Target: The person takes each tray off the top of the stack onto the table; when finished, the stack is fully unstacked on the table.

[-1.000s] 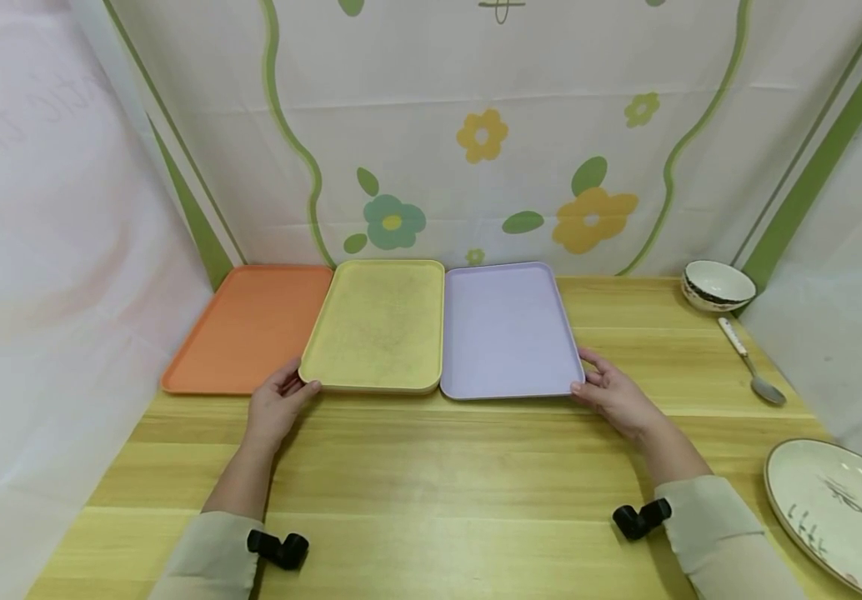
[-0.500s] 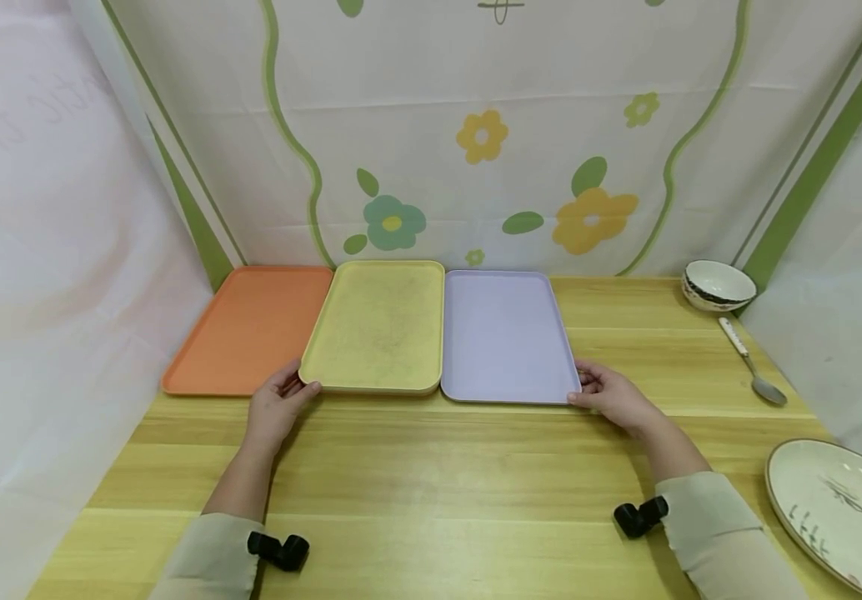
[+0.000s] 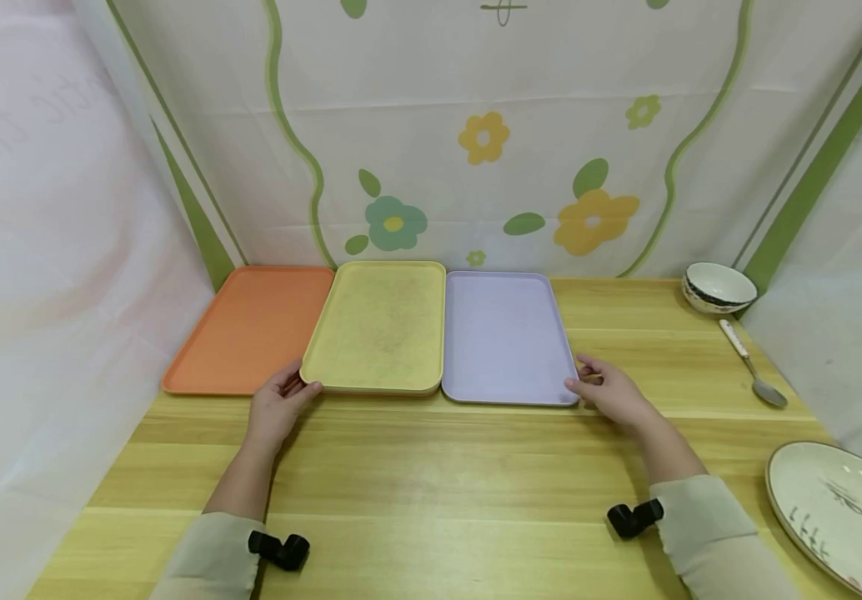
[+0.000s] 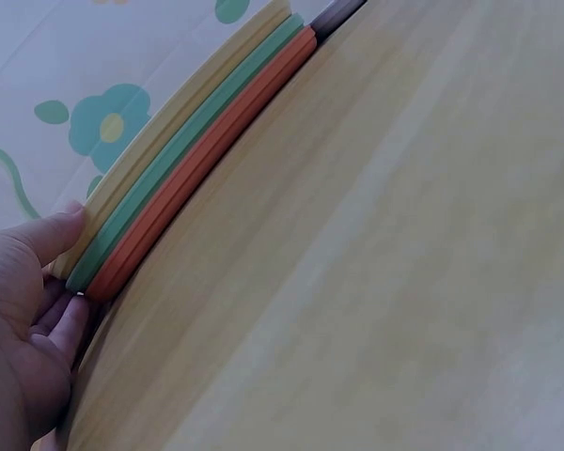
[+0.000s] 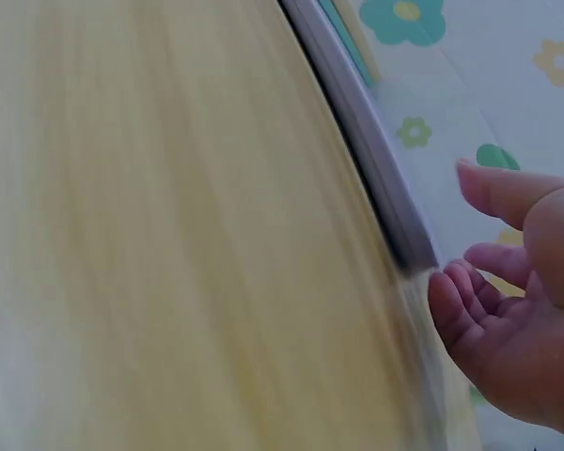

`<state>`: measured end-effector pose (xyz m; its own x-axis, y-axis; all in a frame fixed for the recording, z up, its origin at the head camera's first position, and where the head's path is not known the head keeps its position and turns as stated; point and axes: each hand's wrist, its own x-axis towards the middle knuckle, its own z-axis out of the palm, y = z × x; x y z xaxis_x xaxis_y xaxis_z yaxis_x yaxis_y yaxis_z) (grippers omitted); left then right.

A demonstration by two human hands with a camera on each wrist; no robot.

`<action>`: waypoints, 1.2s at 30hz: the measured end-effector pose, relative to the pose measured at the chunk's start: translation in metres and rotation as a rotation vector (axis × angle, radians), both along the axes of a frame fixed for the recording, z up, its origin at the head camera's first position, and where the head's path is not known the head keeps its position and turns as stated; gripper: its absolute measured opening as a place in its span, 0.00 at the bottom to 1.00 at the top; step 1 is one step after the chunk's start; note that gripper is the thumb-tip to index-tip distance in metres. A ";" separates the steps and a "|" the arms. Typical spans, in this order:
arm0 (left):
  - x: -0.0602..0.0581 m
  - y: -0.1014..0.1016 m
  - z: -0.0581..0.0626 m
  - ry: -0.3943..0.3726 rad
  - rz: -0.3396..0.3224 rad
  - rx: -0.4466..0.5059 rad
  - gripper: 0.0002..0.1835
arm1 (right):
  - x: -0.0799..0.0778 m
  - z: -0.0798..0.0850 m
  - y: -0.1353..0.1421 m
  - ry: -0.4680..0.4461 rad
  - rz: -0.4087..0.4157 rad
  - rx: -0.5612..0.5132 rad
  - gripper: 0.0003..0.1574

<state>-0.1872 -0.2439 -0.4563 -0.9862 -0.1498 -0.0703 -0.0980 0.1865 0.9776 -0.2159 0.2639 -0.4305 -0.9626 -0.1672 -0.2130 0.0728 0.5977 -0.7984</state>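
A yellow tray point(image 3: 374, 329) lies on top of a green tray point(image 4: 122, 240) and an orange tray point(image 4: 216, 155), as the left wrist view shows. My left hand point(image 3: 277, 408) grips this stack at its near left corner, thumb against the yellow rim and fingers low at the corner. To the right, a purple tray point(image 3: 508, 337) lies flat on the table. Beside its near right corner is my right hand point(image 3: 611, 393). In the right wrist view its thumb point(image 5: 498, 193) stands off the rim, while the loosely bent fingers are close to the corner; whether they touch is unclear.
Another orange tray point(image 3: 251, 329) lies left of the stack. At the right of the wooden table point(image 3: 438, 492) are a bowl point(image 3: 719, 287), a spoon point(image 3: 752, 362) and an oval plate point(image 3: 844, 508). A flowered cloth point(image 3: 401, 108) hangs behind the trays.
The purple tray's right side has come down and straightened beside the stack. My right hand has shifted slightly left and loosened from its corner. My left hand has stayed in place.
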 end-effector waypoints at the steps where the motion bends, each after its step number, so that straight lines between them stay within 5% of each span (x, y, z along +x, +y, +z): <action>1: 0.000 0.000 0.000 0.000 -0.001 0.003 0.38 | 0.000 0.003 -0.002 0.014 -0.011 0.006 0.47; 10: 0.001 0.000 0.001 -0.001 0.002 0.008 0.38 | -0.012 0.016 -0.041 0.119 -0.024 -0.068 0.41; 36: -0.001 0.000 -0.001 0.025 0.006 0.011 0.36 | -0.028 0.003 -0.170 0.107 -0.067 -0.232 0.39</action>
